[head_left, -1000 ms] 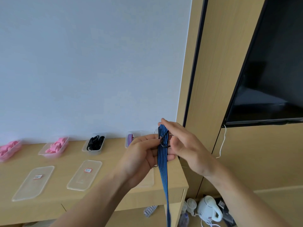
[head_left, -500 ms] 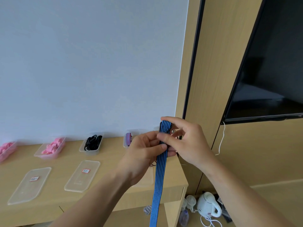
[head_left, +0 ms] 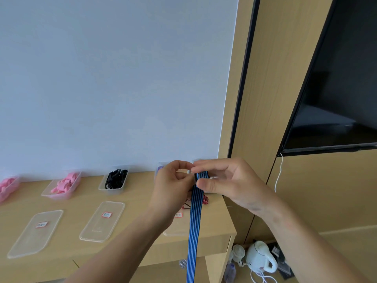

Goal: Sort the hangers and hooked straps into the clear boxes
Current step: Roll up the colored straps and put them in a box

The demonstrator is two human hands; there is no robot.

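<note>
A blue striped strap [head_left: 194,225] hangs down past the front edge of the wooden table [head_left: 132,203]. My right hand [head_left: 226,180] pinches its folded top end between thumb and fingers. My left hand [head_left: 173,186] holds the same end from the left with curled fingers. A red striped strap [head_left: 205,200] lies on the table behind the blue one. Clear boxes stand along the wall: two with pink hangers [head_left: 64,183], one with black hangers [head_left: 115,178], and one with a purple striped strap [head_left: 160,169], mostly hidden by my left hand.
Two clear lids with red-edged labels [head_left: 103,220] [head_left: 34,231] lie on the table front; a third lid [head_left: 176,225] sits under my left arm. A white kettle [head_left: 261,260] and cables rest on the floor at the right. A dark TV [head_left: 336,88] hangs on the wooden wall.
Both hands have dropped lower, closer to the table, with the strap end. The camera has tilted up, showing more wall. The red strap behind the hands has come into sight.
</note>
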